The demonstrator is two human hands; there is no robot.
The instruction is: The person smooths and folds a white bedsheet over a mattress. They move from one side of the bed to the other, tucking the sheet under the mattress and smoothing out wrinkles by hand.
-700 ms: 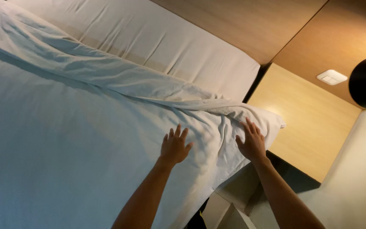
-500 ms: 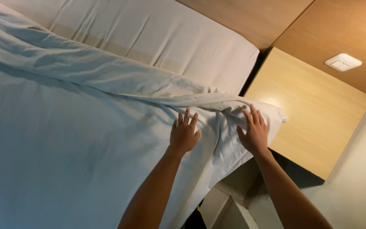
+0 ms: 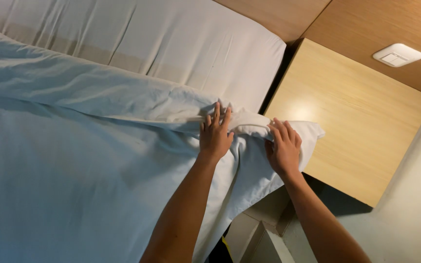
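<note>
The white duvet (image 3: 98, 160) corner, bunched at the bed's two o'clock edge beside the wooden nightstand (image 3: 347, 122), is best flattened with the left hand (image 3: 215, 134) pressed open-fingered while the right hand (image 3: 283, 148), curled over the fold, is drawn outward evenly.

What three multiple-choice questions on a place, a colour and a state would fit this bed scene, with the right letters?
1. Where is the light wooden bedside cabinet?
A. At the bed's corner, beside the right hand
B. On the bed
C. Behind the person

2. What colour is the rumpled fabric duvet?
A. Red
B. White
C. Black

3. How does the left hand lie?
A. Balled in a fist
B. Fingers spread flat on the duvet
C. Lifted in the air

Answers: 1 A, its top shows just past the right hand at the duvet's corner; 2 B, the cloth is pale white throughout; 3 B, the spread fingers rest on the fold.
</note>
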